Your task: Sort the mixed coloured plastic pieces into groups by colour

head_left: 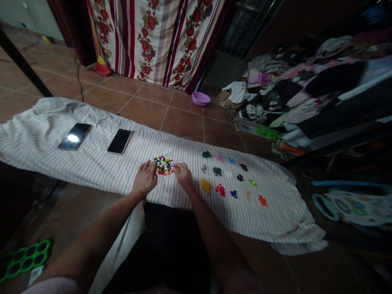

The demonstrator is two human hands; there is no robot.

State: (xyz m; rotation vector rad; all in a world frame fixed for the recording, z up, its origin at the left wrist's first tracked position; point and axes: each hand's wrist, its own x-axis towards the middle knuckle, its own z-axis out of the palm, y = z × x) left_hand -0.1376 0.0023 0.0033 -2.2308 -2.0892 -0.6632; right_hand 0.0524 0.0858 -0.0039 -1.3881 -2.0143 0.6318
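A mixed heap of tiny coloured pieces lies on the striped cloth, between my two hands. Flat on the cloth at the heap's left edge rests my left hand, its fingers stretched out. On the other side my right hand is closed in a pinch at the heap's edge; what is in it is too small to make out. To the right are several small piles sorted by colour, among them yellow pieces, red pieces, dark green pieces, dark grey pieces and orange pieces.
Two phones, one black and one with a glare, lie on the striped cloth at the left. A purple basin stands on the tiled floor beyond. Heaped clothes fill the right side.
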